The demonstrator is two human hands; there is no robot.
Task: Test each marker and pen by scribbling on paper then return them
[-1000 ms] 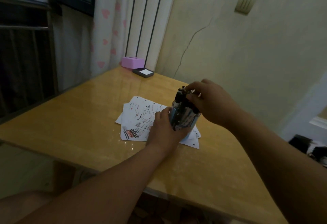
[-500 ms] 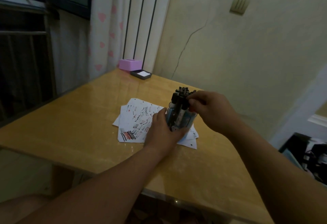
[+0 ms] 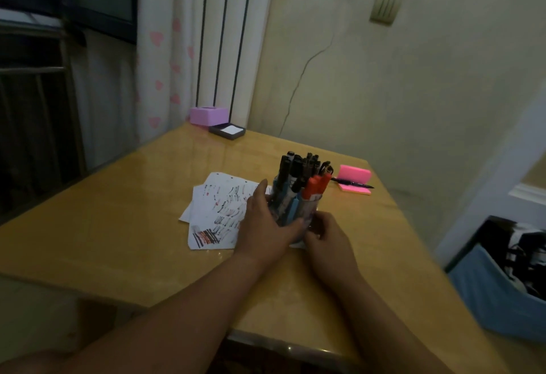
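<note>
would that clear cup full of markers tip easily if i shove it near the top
Probably top-heavy: the markers rise above the clear cup, so a high push could tip it. It likely feels heavy for its size, being packed full. Sitting on loose paper, it may slide; the left hand grips it low.

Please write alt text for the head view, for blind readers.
A left hand grips a clear cup full of markers and pens, standing on scribbled paper on a table; the right hand is at its base. A pink notepad and black pen lie behind.
</note>
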